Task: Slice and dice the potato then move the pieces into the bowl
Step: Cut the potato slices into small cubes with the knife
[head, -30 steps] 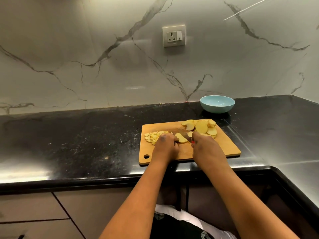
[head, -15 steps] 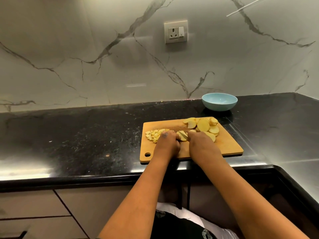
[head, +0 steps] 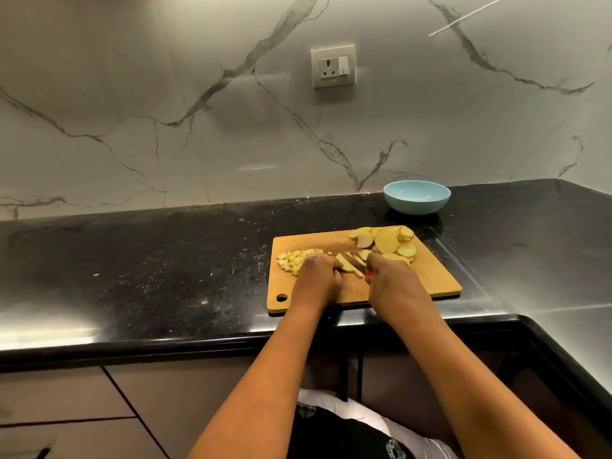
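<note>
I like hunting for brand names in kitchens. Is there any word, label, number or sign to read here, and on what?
None can be read.
Wall socket: faint marks along its lower edge, too small and blurred to read.
Dark garment at the bottom edge: pale printed motifs, not legible as letters.
Blue bowl, wooden cutting board, knife: no writing shows.
</note>
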Demonstrator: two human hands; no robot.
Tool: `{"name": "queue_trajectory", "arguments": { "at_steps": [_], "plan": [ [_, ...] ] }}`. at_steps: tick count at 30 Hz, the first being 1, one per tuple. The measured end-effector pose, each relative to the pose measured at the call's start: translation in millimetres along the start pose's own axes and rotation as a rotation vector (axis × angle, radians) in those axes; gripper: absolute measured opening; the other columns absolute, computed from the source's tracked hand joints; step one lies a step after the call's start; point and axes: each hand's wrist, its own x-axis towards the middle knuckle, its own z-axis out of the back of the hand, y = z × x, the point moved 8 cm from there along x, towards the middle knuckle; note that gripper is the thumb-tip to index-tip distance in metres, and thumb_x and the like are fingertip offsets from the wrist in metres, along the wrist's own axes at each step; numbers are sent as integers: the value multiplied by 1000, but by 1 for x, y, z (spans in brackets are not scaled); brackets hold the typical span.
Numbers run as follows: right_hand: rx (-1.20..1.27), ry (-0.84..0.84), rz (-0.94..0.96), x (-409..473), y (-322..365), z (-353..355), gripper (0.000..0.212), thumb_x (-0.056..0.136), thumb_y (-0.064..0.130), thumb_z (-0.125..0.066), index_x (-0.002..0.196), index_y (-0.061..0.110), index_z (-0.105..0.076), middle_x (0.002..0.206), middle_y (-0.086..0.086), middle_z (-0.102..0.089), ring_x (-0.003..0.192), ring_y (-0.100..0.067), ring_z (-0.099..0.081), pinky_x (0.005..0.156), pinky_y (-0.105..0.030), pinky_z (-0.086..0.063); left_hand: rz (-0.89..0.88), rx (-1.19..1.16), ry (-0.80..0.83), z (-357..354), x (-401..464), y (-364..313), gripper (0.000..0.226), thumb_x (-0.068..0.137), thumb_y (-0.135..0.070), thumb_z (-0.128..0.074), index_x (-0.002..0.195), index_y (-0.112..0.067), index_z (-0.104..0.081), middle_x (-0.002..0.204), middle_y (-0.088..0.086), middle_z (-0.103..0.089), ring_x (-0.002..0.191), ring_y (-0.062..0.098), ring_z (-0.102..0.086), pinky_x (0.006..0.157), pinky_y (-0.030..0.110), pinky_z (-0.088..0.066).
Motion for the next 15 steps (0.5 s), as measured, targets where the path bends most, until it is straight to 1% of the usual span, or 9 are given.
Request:
{"name": "queue_trajectory", "arguments": {
  "at_steps": [2,4,7,9,11,13,15],
  "plan": [
    [-30,9,8,2,4,-7,16,99,12,-46,109,18,-56,93,-3,-56,81,-18,-54,69,-28,-46,-2,1,9,0,0,-1,30,87,-5,-50,103,-6,-76,106,12,-72,101,24,-64,96,36,-50],
    [-62,-13,33,2,10,-12,16,100,13,-44,108,17,-56,99,-6,-60,83,-18,-57,70,-27,-47,-11,4,16,0,1,-1,31,86,-4,-50,101,-6,-76,104,12,-73,100,24,-64,95,35,-50],
    [-94,-23,58,5,18,-17,21,100,12,-43,115,17,-56,108,-8,-61,92,-20,-60,69,-25,-44,-20,6,22,-1,1,-2,31,86,-3,-50,99,-7,-77,101,11,-73,97,22,-65,92,33,-51],
    [-108,7,57,10,23,-20,23,99,11,-44,118,17,-56,112,-8,-61,97,-21,-60,70,-25,-42,-24,8,25,-1,1,-3,29,85,-2,-51,96,-8,-77,98,11,-73,93,22,-64,89,32,-52],
    [-122,43,47,13,26,-20,24,99,10,-44,119,17,-56,113,-8,-60,99,-22,-60,70,-27,-43,-21,8,30,0,1,-4,29,84,-1,-50,92,-7,-77,94,12,-72,90,23,-63,85,32,-52],
    [-156,75,33,10,23,-17,26,98,8,-45,119,17,-56,109,-7,-58,95,-21,-59,70,-27,-44,-16,-11,29,0,1,-4,30,83,-1,-49,92,-6,-77,95,13,-73,91,24,-64,86,34,-52],
    [-185,100,10,2,13,-12,27,95,6,-49,118,18,-56,97,-4,-53,86,-19,-56,70,-28,-47,0,-25,32,-1,0,-3,30,85,-3,-49,98,-6,-77,101,11,-73,98,23,-64,92,34,-51]
  ]
}}
